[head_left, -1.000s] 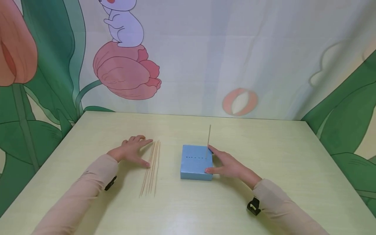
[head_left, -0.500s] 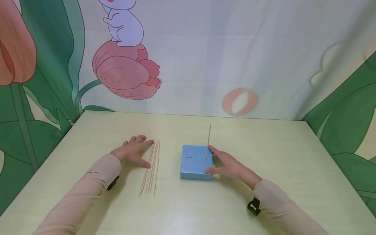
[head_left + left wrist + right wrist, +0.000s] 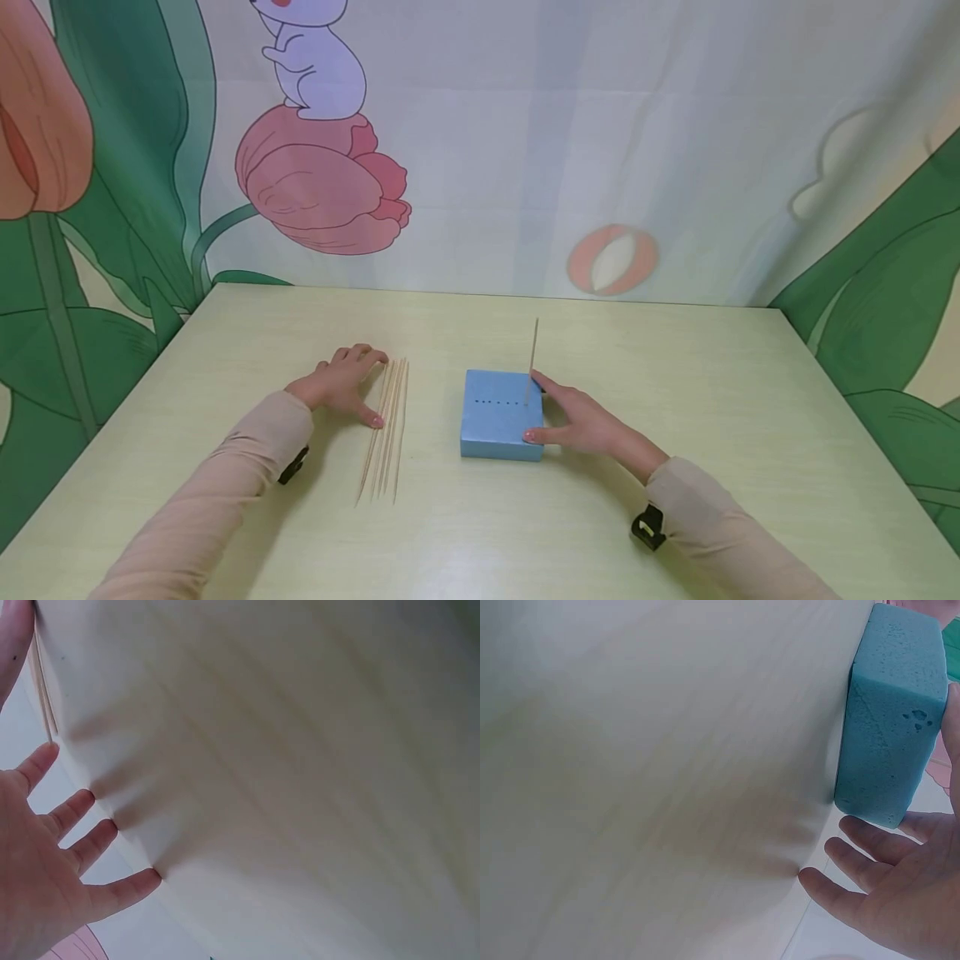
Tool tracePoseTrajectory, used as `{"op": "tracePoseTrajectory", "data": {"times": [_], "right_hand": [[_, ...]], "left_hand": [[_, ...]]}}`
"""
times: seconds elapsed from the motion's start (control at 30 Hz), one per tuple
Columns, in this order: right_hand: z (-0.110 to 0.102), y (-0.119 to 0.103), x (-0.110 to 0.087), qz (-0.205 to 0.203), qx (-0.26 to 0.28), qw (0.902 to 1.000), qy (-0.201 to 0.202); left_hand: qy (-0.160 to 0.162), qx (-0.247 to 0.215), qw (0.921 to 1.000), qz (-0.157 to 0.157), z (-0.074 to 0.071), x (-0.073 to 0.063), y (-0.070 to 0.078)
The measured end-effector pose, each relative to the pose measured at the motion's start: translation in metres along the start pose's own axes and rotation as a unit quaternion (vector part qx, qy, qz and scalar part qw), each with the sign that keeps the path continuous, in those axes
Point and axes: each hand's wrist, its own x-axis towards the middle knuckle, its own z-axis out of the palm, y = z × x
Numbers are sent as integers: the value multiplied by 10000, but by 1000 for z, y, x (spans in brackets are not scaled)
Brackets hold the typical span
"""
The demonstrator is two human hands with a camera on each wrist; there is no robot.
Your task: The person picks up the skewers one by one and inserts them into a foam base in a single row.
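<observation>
Left index fingertip drawn back slightly toward its own hand over the last half second; right hand and block unchanged in place. Left hand [image 3: 341, 387] spread at a loose bundle of thin, pale, wooden-looking sticks [image 3: 393, 429], thumb and index well apart along the outermost ones, both touching, no pinch seen. Sticks lie flat on the pale yellow, smooth-topped table [image 3: 675, 375], to the left of the block, roughly lengthwise to the person and bunched closer at the far end. Left wrist view: index tip meets a stick end, the other fingers fanned, tips at the tabletop. Right hand [image 3: 585, 423] also spread, thumb and index resting on the right side of a light blue, square, foam-looking block [image 3: 495, 429] (its side face is pitted in the right wrist view). Across the block's top, a row of small dark holes [image 3: 497, 402]; at the row's right end a single thin pale stick [image 3: 534, 346] stands nearly upright, leaning slightly right, just beside the right index. Beige sleeves [image 3: 217, 492] on both arms, a black wrist device [image 3: 648, 527] by each cuff. Behind the table, a printed backdrop [image 3: 480, 167] with tulips and green leaves.
</observation>
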Motion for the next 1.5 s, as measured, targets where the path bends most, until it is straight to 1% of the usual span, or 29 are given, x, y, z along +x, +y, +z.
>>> {"op": "tracePoseTrajectory", "data": {"times": [0.1,0.17,0.3,0.4,0.47,0.53,0.63,0.7,0.87,0.97,1.07,1.13,1.2,1.3,1.37,1.5], "right_hand": [[0,-1,0,46,-25,10000,-27],[0,-2,0,98,-22,9999,-34],[0,-2,0,125,-16,9999,-20],[1,-1,1,135,-34,9999,-24],[2,-1,1,146,-31,9999,-17],[2,-1,1,143,-16,9999,-4],[3,0,1,181,7,9998,16],[3,0,1,192,1,9998,25],[4,1,1,168,2,9998,47],[4,2,1,144,-11,9999,42],[2,1,1,173,-24,9998,51],[2,0,0,187,-23,9998,47],[1,0,0,203,-14,9998,53],[0,0,-1,169,-19,9998,33],[0,0,-1,160,-7,9999,26],[0,0,0,143,0,9999,22]], "left_hand": [[-14,-84,10000,8,0,0,-1],[19,-193,9998,-42,-1,0,-2],[183,-350,9992,-71,-5,-1,-2],[241,-658,9975,11,-9,-4,-1],[226,-988,9948,104,-11,-7,1],[193,-1380,9901,153,-13,-11,3],[192,-1843,9825,204,-15,-16,8],[217,-2177,9756,205,-16,-19,10],[311,-2828,9587,20,-17,-30,16],[411,-2939,9549,-67,-18,-35,18],[568,-2901,9553,26,-22,-40,22],[745,-2829,9560,190,-26,-43,26],[994,-2718,9565,370,-31,-46,31],[1383,-2578,9542,627,-37,-49,40],[1602,-2546,9503,798,-40,-51,47],[1926,-2561,9394,1216,-44,-53,63]]}}
